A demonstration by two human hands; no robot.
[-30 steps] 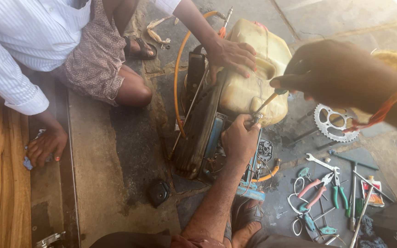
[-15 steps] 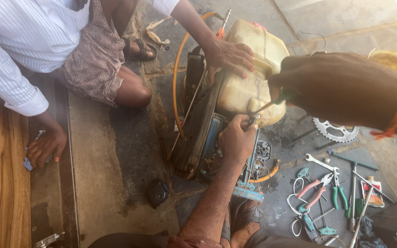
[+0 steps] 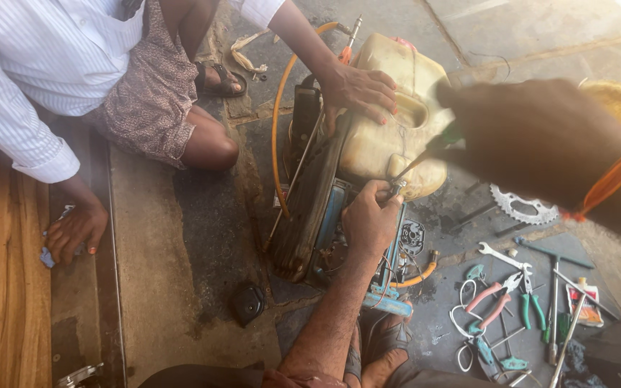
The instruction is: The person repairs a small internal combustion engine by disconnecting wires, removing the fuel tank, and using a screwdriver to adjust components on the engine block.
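Slanting down-left toward the tank (image 3: 382, 144), screwdriver (image 3: 420, 156) grasped in right-hand fingers (image 3: 461, 108); left fingers (image 3: 379, 197) clenched.

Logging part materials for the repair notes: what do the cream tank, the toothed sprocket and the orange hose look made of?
Cream tank: likely moulded plastic, dull and stained, with rounded, slightly translucent-looking walls.
Toothed sprocket: looks like bare metal, pale grey with crisp cut teeth.
Orange hose: probably flexible plastic or rubber; it bends in a smooth loop.
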